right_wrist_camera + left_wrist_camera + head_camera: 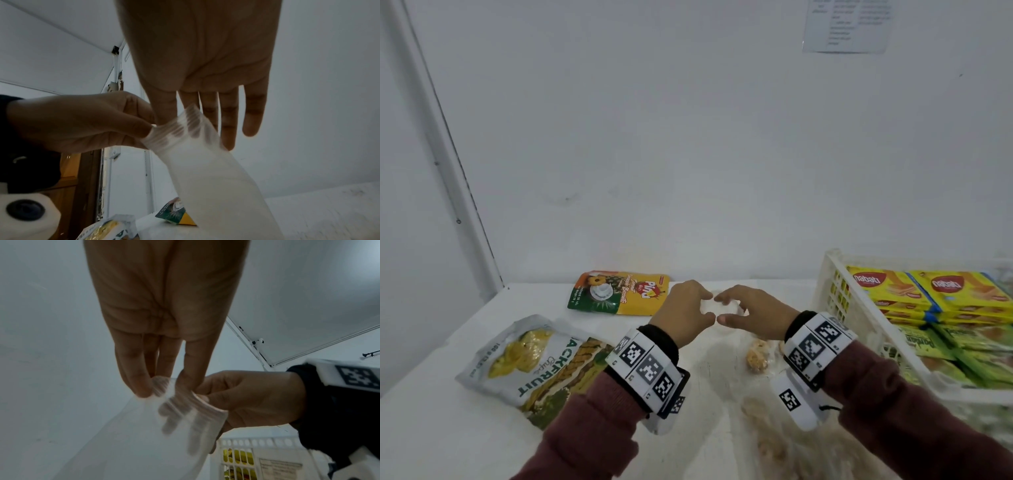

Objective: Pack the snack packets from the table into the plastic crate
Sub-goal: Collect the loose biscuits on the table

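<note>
Progress: crate (pixel 835 301) at table's right edge partly filled | your left hand (pixel 681 313) and right hand (pixel 753 313) both pinch clear packet (pixel 127 443) | left: jackfruit packet (pixel 517 356), pineapple packet (pixel 619 291) near back edge

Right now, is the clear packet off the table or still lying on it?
Partly lifted: both hands pinch the clear packet's ribbed top edge up; its lower end seems to rest on the table.

Clear packet (pixel 756 359); yellow wafer packs (pixel 924 291); white crate (pixel 859 308); maroon sleeves (pixel 914 421).
</note>
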### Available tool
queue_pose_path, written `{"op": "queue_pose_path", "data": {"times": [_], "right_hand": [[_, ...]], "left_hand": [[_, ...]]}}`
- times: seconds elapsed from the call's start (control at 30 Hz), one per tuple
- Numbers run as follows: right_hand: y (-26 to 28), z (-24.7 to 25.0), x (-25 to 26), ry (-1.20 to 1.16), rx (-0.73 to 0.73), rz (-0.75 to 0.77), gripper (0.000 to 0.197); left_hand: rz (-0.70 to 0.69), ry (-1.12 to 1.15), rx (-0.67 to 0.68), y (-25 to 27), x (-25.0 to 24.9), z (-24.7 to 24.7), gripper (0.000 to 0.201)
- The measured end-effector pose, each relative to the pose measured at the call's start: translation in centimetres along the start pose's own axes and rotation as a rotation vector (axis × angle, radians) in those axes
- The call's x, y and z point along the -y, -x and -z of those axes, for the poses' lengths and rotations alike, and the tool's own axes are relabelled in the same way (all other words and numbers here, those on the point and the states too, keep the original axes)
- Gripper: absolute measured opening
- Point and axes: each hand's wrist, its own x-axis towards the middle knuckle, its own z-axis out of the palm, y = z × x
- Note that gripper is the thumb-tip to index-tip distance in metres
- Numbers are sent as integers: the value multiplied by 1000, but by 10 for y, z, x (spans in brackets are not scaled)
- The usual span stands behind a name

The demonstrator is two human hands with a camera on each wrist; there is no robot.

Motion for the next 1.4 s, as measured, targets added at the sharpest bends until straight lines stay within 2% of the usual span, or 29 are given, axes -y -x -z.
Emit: {"op": "queue_pose_path", "data": {"times": [0.17,0.27,0.33,0.4,0.47,0.5,0.57,0.63,0.7,0.83,1.0,1.07,1.13,1.17,1.23,1.33,1.4], "right_hand": [[-1,9,-4,-60,-2,36,12],[-6,10,-6,-111,-94,63,27],[-9,11,-8,-224,-171,47,25],[-11,13,-13,-405,-261,-57,23],[-13,14,-23,-452,-293,-209,26],[-14,13,-28,-364,-257,-270,25],[-16,8,-33,-18,-46,-342,24],[-17,-2,-35,230,201,-341,38],[-18,-13,-37,357,345,-332,52],[-19,-25,-40,472,375,-309,55],[-18,-25,-38,455,356,-261,25],[-20,-19,-38,434,352,-263,23],[-20,-8,-36,412,311,-278,20],[-19,-1,-35,410,274,-288,25],[-18,17,-34,379,149,-312,31],[-13,45,-27,211,-200,-294,25],[-10,52,-18,30,-455,-122,19]], "left_hand": [[20,-2,-29,-3,-1,4,39],[11,-21,-31,-5,-6,4,39],[15,-27,-29,-7,-8,4,38],[21,-31,-29,-8,-9,6,39],[31,-27,-29,-10,-9,7,39],[37,-25,-28,-11,-9,6,39],[46,-26,-31,-11,-11,6,39],[46,-26,-29,-13,-13,4,39],[44,-18,-26,-14,-15,2,38],[53,-1,-8,-16,-17,-2,39],[71,-4,0,-15,-14,-3,40],[85,-2,1,-14,-11,-2,41],[99,-10,0,-14,-7,0,41],[105,-12,-3,-15,-5,1,41],[114,-9,-12,-16,-3,3,40],[119,9,-25,-19,-1,3,40],[121,31,-32,-20,-1,3,41]]}}
